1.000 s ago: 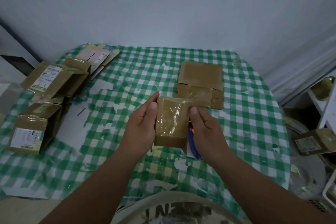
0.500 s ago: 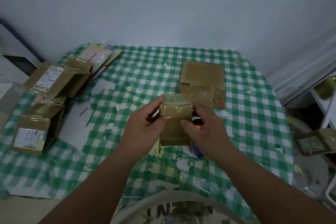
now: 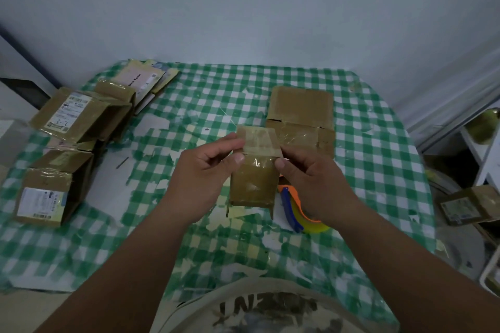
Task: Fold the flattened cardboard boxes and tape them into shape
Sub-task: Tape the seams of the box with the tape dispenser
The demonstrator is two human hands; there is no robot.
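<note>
I hold a small brown cardboard box (image 3: 254,178) upright over the middle of the checked table (image 3: 365,170). My left hand (image 3: 205,173) grips its left side, thumb on the shiny taped front. My right hand (image 3: 311,181) pinches its right edge near the top. A top flap (image 3: 258,140) stands raised above my thumbs. An orange and blue tape dispenser (image 3: 297,211) lies on the table just under my right hand. A flattened box (image 3: 301,113) with clear tape on it lies beyond the held one.
Two folded boxes with labels (image 3: 78,113) (image 3: 51,189) sit at the table's left edge, with flat mailers (image 3: 143,81) behind them. Another labelled box (image 3: 470,204) rests off the table at the right. The wall stands close behind.
The box has tipped back and its top flap has come up. Both thumbs have shifted from the sides onto the upper front edge.
</note>
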